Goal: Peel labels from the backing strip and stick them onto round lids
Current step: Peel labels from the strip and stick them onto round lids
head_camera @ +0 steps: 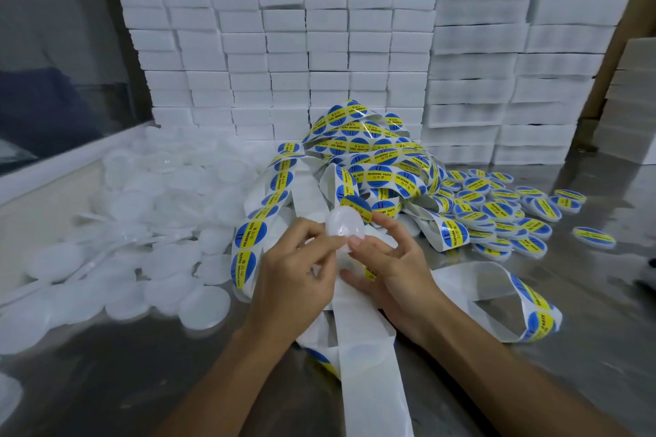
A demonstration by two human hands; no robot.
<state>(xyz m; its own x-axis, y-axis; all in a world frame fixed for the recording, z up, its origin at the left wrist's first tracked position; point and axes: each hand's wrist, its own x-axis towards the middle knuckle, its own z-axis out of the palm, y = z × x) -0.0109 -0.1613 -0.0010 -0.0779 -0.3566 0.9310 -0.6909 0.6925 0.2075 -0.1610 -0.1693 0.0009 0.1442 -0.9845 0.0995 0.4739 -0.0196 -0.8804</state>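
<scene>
Lids (117,259) left, strip (372,167) (tangled) ahead, boxes (284,57) behind.

Two bare forearms enter from the 6 o'clock edge, sleeveless within view, ending in the left hand (294,273) and the right hand (394,262), both ungloved, without rings, watch or bands, with short, unpainted fingernails visible on several fingers.

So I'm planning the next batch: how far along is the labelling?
Done: a spread of labelled lids lies to the right. In hand: the left hand and right hand hold one bare lid at the label strip. Left: a large heap of unlabelled lids on the left and many labels on the tangled strip. Probably under halfway.
</scene>
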